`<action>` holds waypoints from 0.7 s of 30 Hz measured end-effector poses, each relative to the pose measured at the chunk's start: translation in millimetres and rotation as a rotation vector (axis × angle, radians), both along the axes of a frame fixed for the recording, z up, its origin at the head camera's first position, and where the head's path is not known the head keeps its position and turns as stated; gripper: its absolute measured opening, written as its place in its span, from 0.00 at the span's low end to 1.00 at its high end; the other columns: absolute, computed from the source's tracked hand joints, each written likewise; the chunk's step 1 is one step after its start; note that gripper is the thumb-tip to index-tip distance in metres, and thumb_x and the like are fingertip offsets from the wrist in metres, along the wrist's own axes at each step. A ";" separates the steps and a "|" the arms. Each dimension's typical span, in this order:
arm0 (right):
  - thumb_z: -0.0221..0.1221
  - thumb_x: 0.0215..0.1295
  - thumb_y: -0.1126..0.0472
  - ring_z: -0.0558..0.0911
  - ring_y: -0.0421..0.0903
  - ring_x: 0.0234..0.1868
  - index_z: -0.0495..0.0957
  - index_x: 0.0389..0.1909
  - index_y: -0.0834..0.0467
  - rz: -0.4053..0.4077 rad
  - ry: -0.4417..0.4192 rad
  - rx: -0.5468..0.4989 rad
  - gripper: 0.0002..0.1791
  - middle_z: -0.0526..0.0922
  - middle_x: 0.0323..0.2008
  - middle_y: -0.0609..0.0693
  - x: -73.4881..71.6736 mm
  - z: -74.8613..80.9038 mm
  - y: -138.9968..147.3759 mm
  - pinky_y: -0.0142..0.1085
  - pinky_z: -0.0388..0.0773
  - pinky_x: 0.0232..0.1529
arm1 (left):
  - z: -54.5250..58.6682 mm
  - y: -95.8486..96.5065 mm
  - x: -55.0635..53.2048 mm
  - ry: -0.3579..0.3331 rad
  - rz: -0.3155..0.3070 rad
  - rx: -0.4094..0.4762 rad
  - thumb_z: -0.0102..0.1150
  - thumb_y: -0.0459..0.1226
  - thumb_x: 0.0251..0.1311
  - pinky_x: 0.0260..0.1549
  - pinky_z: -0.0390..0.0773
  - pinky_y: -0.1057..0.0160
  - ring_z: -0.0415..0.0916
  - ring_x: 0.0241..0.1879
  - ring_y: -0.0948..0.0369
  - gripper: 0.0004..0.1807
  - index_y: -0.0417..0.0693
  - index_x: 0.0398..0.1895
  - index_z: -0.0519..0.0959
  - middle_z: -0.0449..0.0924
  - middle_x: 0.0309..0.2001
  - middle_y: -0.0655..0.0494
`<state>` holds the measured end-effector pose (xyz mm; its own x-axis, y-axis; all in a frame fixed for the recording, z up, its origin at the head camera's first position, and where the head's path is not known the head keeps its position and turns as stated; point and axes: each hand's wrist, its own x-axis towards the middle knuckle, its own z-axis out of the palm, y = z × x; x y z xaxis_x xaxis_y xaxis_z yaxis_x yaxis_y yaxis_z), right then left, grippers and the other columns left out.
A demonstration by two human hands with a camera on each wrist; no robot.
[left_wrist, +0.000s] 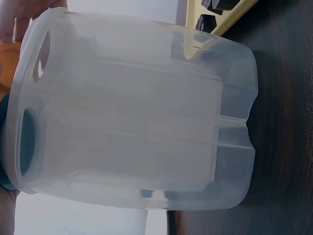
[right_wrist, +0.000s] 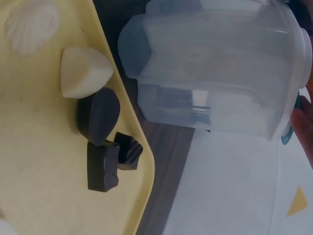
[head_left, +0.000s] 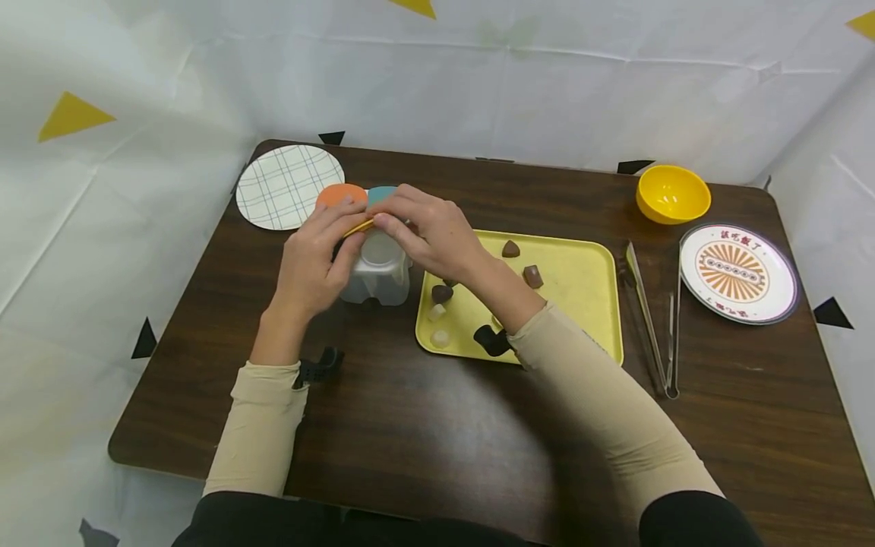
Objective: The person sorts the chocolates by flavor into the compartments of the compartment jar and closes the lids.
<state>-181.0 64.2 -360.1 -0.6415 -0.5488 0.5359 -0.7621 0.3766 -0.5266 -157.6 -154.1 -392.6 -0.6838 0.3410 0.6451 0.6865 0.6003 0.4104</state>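
Observation:
A translucent plastic container (head_left: 376, 281) with several round coloured lids stands upright on the table, left of the yellow tray. In the head view my left hand (head_left: 304, 258) and right hand (head_left: 434, 235) meet over its top, pinching the thin edge of a yellow-orange lid (head_left: 358, 227) tilted up between them. Behind the fingers are an orange lid (head_left: 340, 194) and a teal lid (head_left: 381, 194), partly covered. In the left wrist view the container (left_wrist: 137, 112) shows see-through walls and a white rim. Fingers (right_wrist: 304, 122) of my right hand are beside its top in the right wrist view.
On the yellow tray (head_left: 581, 304) lie several moulded chocolates: a white shell (right_wrist: 32, 24), a white piece (right_wrist: 85, 73), dark pieces (right_wrist: 100, 115) and brown ones (head_left: 533, 276). Metal tongs (head_left: 649, 323), a patterned plate (head_left: 731, 273), a yellow bowl (head_left: 673, 195) and a checked disc (head_left: 287, 186) surround these.

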 end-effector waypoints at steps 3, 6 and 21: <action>0.53 0.74 0.54 0.75 0.39 0.35 0.82 0.53 0.55 -0.017 -0.021 -0.006 0.15 0.79 0.46 0.46 1.1 -0.1 -0.8 0.35 0.74 0.38 | 1.0 0.1 -0.7 0.002 0.013 0.008 0.51 0.42 0.71 0.60 0.68 0.44 0.73 0.61 0.51 0.17 0.46 0.53 0.83 0.80 0.56 0.50; 0.54 0.73 0.54 0.76 0.39 0.36 0.79 0.58 0.55 -0.028 -0.061 -0.006 0.18 0.79 0.49 0.46 3.3 -0.1 -1.0 0.34 0.75 0.38 | 1.6 -0.1 -0.9 -0.010 0.025 0.020 0.50 0.42 0.70 0.55 0.73 0.46 0.74 0.60 0.53 0.17 0.46 0.51 0.84 0.81 0.55 0.52; 0.56 0.72 0.58 0.80 0.45 0.51 0.67 0.70 0.54 0.027 -0.136 -0.059 0.27 0.74 0.62 0.49 15.6 -2.6 7.4 0.31 0.78 0.47 | 1.3 5.0 1.4 0.006 0.073 0.069 0.52 0.39 0.69 0.57 0.72 0.50 0.76 0.59 0.54 0.15 0.43 0.50 0.84 0.83 0.52 0.52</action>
